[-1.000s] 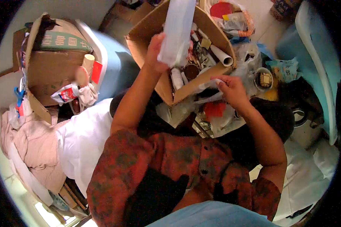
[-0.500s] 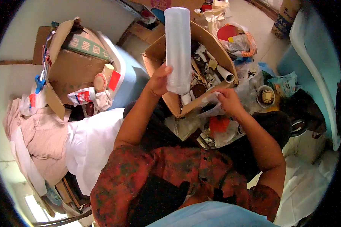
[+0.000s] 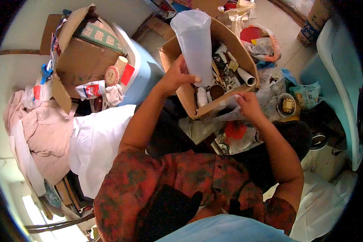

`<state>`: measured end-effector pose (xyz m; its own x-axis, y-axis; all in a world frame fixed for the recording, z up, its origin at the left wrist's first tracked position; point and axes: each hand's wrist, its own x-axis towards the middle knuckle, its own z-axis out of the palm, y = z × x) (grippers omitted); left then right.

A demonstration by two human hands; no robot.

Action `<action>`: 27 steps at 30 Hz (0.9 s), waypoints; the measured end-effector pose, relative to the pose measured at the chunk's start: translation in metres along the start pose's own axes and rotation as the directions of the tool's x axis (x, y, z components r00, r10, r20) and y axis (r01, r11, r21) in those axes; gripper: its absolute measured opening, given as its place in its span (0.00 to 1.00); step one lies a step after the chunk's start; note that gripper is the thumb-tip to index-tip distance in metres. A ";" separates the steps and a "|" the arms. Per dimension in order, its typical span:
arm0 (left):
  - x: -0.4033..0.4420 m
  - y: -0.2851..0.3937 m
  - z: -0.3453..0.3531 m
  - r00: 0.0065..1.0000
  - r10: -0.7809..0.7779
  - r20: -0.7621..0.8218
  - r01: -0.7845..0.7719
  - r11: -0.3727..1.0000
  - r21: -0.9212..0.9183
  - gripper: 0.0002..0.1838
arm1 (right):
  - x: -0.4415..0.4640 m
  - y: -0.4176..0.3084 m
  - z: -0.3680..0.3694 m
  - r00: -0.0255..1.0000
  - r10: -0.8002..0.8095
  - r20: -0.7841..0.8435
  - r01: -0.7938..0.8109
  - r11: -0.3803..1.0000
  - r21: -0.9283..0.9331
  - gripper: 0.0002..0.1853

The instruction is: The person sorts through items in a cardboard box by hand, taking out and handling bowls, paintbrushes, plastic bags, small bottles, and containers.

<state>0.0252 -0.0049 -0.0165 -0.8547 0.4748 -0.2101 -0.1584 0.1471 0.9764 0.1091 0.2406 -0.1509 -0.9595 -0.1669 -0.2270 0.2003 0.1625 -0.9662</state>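
My left hand (image 3: 176, 76) is closed around the lower part of a tall translucent plastic cylinder (image 3: 194, 44). The cylinder is over the left side of an open cardboard box (image 3: 167, 52). In the box lie sticks, papers, a round brown object (image 3: 217, 91) and a white tube (image 3: 246, 76). At the box's near right edge, my right hand (image 3: 250, 105) pinches clear plastic film (image 3: 228, 111), which looks like a bag. Beneath it, a red piece (image 3: 234, 130) shows among more plastic on the floor.
On the left, a blue bin (image 3: 143, 70) holds a cardboard carton (image 3: 82, 60). White cloth (image 3: 103, 139) lies beside my leg. A basket with an orange rim (image 3: 275, 44) stands beyond the box, and another blue bin (image 3: 330, 80) is at the right. A small tub (image 3: 286, 104) sits nearby.
The cylinder has tilted so its wide top end shows, and its lower end sits further over the box. My left thumb now lies across its lower part. The right hand still pinches the plastic.
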 end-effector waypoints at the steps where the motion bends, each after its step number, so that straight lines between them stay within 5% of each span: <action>1: 0.001 -0.002 -0.001 0.999 0.032 0.001 -0.032 0.999 0.013 0.45 | 0.005 0.012 0.001 0.999 -0.028 -0.024 0.027 0.999 -0.042 0.11; 4: 0.002 -0.018 -0.008 0.999 0.002 -0.041 -0.022 0.869 -0.494 0.39 | 0.015 0.047 0.007 0.994 -0.072 -0.081 0.057 0.983 -0.173 0.11; 5: -0.003 -0.011 -0.005 1.000 0.025 0.010 -0.017 0.870 -0.492 0.34 | 0.011 0.048 0.009 0.996 -0.057 -0.074 0.043 0.982 -0.185 0.11; 7: 0.004 -0.005 -0.012 0.945 0.156 0.288 0.174 0.504 -0.846 0.33 | 0.003 0.009 0.002 1.000 0.020 0.001 -0.020 0.996 -0.087 0.11; 13: -0.001 0.006 0.000 0.959 0.130 0.251 0.213 0.251 -0.944 0.30 | 0.002 -0.002 0.002 0.997 0.060 0.057 -0.061 0.998 0.022 0.10; 19: -0.001 0.013 0.008 0.985 0.058 0.162 0.135 0.324 -0.936 0.31 | 0.004 -0.003 0.002 0.998 0.058 0.039 -0.056 0.997 -0.049 0.11; 22: 0.000 0.005 0.002 0.935 0.197 0.296 0.250 0.226 -0.942 0.33 | 0.002 -0.008 0.001 0.994 0.085 0.061 -0.082 0.995 -0.059 0.11; 27: 0.002 0.003 0.000 0.930 0.110 0.349 0.319 0.227 -0.920 0.35 | 0.002 -0.004 0.002 0.997 0.044 0.066 -0.041 0.998 -0.049 0.12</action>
<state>0.0231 -0.0035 -0.0136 -0.6400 0.7611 -0.1054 -0.7633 -0.6140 0.2008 0.1070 0.2379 -0.1476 -0.9346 -0.2235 -0.2768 0.2294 0.2163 -0.9490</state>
